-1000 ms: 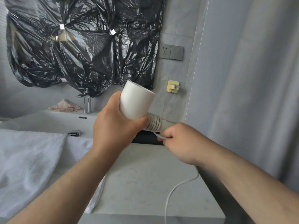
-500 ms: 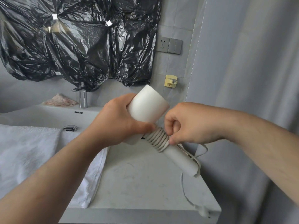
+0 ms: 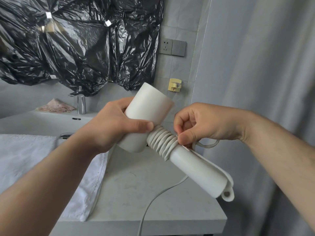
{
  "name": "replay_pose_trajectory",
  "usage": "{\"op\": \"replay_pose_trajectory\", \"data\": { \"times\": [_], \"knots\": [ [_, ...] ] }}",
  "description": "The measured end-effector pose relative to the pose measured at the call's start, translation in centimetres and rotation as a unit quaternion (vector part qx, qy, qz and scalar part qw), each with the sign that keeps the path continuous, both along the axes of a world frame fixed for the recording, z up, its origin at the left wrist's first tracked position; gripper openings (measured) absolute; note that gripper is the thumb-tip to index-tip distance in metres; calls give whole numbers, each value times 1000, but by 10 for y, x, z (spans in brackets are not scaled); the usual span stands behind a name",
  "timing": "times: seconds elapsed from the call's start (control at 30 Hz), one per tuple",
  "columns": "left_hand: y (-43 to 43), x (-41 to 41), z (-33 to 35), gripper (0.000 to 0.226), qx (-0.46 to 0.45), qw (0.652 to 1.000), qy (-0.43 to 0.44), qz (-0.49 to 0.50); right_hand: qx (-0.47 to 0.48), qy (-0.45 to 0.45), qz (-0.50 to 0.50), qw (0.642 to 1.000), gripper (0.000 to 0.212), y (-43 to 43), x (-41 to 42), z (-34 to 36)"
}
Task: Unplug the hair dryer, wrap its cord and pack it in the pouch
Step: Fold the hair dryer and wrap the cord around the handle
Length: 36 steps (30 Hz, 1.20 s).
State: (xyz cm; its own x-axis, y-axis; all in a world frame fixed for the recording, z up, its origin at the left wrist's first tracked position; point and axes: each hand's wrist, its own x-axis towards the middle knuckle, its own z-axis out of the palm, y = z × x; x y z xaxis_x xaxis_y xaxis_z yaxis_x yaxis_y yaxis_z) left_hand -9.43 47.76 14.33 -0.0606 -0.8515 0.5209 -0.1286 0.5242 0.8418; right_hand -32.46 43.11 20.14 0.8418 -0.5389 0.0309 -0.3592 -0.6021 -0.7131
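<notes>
The left hand [image 3: 109,128] grips the hair dryer [image 3: 146,116] barrel. The right hand [image 3: 204,123] pinches the cord [image 3: 163,142] coiled around its handle, above the countertop's [image 3: 129,193] right edge.

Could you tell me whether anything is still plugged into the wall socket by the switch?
No, the wall socket is bare, and the cord is partly coiled around the hair dryer handle.

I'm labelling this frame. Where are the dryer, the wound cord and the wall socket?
dryer [image 3: 148,114]: head view, on the white barrel.
wound cord [image 3: 162,141]: head view, on the middle coils around the handle.
wall socket [image 3: 165,46]: head view, on the grey faceplate's holes.
</notes>
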Motion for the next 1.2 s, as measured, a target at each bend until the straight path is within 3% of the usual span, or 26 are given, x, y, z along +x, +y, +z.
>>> {"op": "replay_pose_trajectory", "data": {
  "times": [0.1, 0.23, 0.37, 0.6, 0.73, 0.87, 0.97, 1.1, 1.2],
  "knots": [
    [-1, 2, 1, 47, 2, 1000, 10, 6, 2, -28, 17, 999, 12, -2, -3, -2],
    [-2, 3, 1, 46, 11, 999, 23, -22, 135, -61, 49, 988, 21, -10, -13, -4],
    [-1, 0, -2, 43, 21, 997, 48, -58, 197, -84, 82, 973, 22, -17, -15, -10],
    [-4, -2, -9, 47, 38, 989, 115, -86, 138, -188, 23, 972, 32, -17, -8, -26],
    [-7, 0, -12, 57, 50, 985, 154, -63, 238, -343, -34, 908, 6, -8, 1, -47],
    [-8, -1, -13, 45, 56, 980, 188, -25, 208, -485, -115, 842, 22, -4, 23, -74],
    [-8, -2, -14, 41, 65, 979, 193, 12, 196, -518, -194, 810, 29, -3, 36, -80],
    [-8, 1, -18, 37, 80, 974, 207, 55, 200, -503, -230, 809, 48, -3, 35, -78],
    [-10, 2, -20, 39, 87, 970, 217, 72, 191, -480, -233, 824, 47, -2, 32, -77]
  ]
}}
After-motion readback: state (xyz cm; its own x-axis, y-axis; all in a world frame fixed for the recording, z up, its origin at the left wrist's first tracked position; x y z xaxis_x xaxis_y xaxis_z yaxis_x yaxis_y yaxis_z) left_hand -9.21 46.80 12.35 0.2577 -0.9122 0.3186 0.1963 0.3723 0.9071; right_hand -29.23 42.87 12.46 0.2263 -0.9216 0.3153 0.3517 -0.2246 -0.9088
